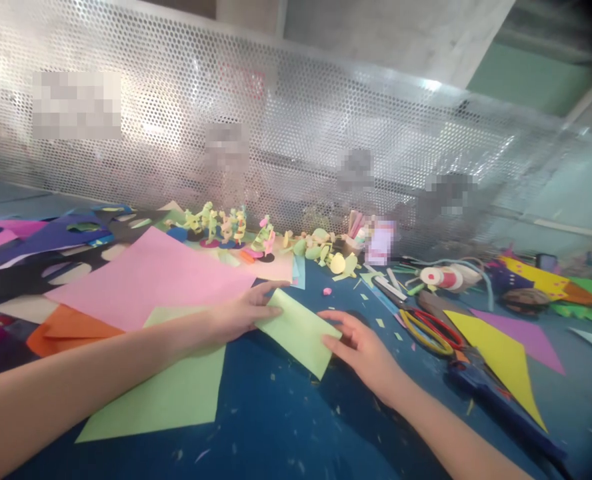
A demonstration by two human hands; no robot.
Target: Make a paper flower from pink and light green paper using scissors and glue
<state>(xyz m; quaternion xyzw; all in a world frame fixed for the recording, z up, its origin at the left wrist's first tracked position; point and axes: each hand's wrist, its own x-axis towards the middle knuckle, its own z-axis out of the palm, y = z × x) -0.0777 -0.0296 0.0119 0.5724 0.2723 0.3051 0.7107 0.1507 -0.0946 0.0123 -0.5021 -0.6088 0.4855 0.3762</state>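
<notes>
A light green paper strip [299,331] is held up slightly over the blue table, tilted down toward the right. My left hand [249,310] pinches its upper left end, thumb in front and fingers behind. At the other end, my right hand [351,337] grips the strip's right edge between thumb and fingers. Under my left forearm lies a larger light green sheet [176,393], partly covered by the arm. Beyond that forearm a big pink sheet [151,277] overlaps an orange piece of paper [71,333].
Scissors with red and yellow handles [431,331] and a blue-handled tool [501,400] lie at right beside a yellow sheet [501,360]. Small paper figures [226,227] stand at the back before a perforated metal screen [296,127]. A white spool-like roll [449,277] sits at back right.
</notes>
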